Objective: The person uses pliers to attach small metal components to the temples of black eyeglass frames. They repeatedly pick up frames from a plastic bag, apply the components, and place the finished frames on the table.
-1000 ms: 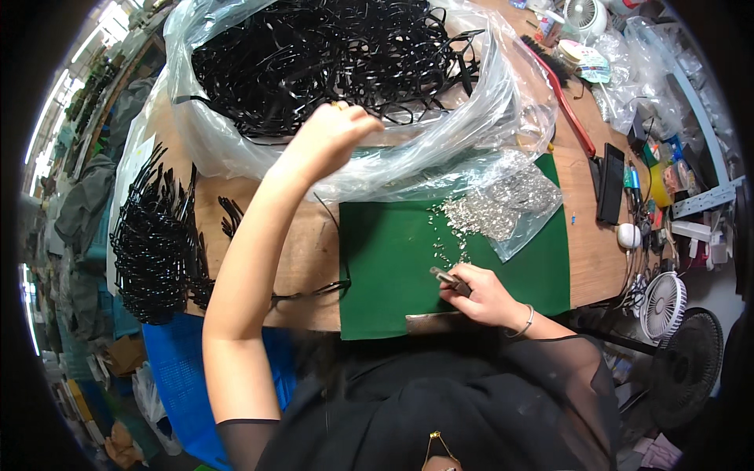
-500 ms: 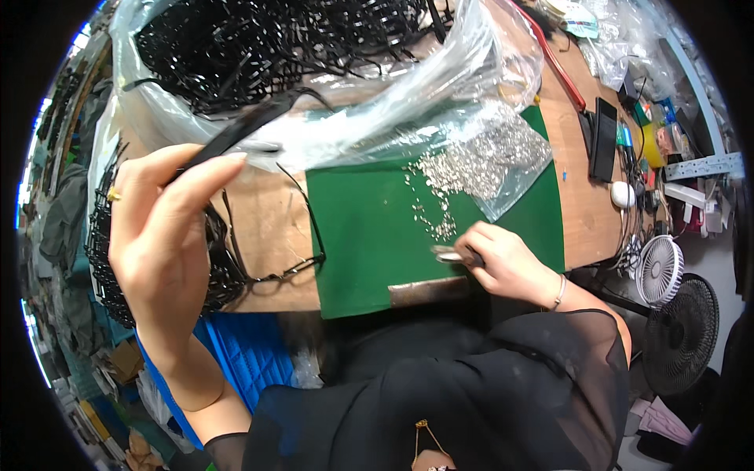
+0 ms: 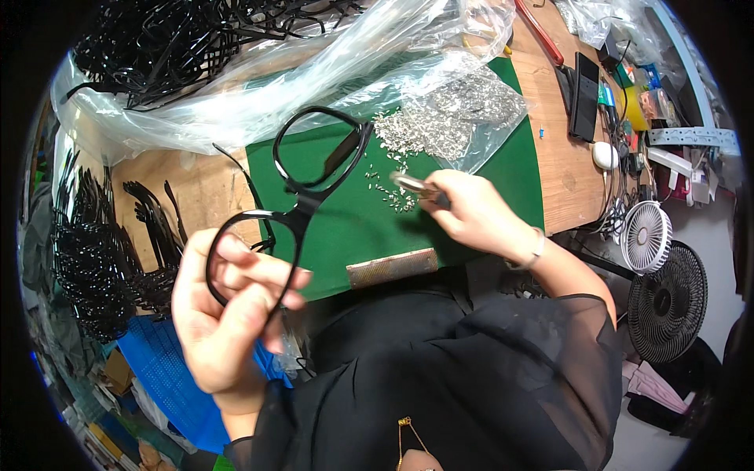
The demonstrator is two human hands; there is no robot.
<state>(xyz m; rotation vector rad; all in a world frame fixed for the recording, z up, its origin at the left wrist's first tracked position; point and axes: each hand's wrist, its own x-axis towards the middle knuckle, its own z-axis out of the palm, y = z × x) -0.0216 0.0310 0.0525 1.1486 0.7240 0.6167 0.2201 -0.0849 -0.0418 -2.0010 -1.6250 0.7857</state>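
Observation:
My left hand [image 3: 224, 334] pinches one rim of a black eyeglass frame [image 3: 305, 202], held tilted above the green mat [image 3: 334, 255]. The frame's other rim reaches toward a heap of tiny silver metal pieces [image 3: 402, 132]. My right hand [image 3: 479, 216] grips pliers [image 3: 418, 188], their metal head blurred near the loose pieces and the handles mostly hidden in my palm. More silver pieces fill a clear plastic bag [image 3: 493, 106] at the mat's far right. Another black frame [image 3: 255, 192] lies at the mat's left edge, partly behind my left hand.
A large clear bag [image 3: 149, 125] of black frames [image 3: 165, 39] spreads over the far left. Bundled black frames [image 3: 90, 267] stack at the left. A worn metal bar [image 3: 393, 268] sits at the mat's near edge. Rightward are a phone [image 3: 583, 98], cables and a white fan [image 3: 646, 235].
The eyeglass frame has turned to show both rims, as my left hand came lower and rightward. My right hand with the pliers moved up and left in view. The whole view shifted.

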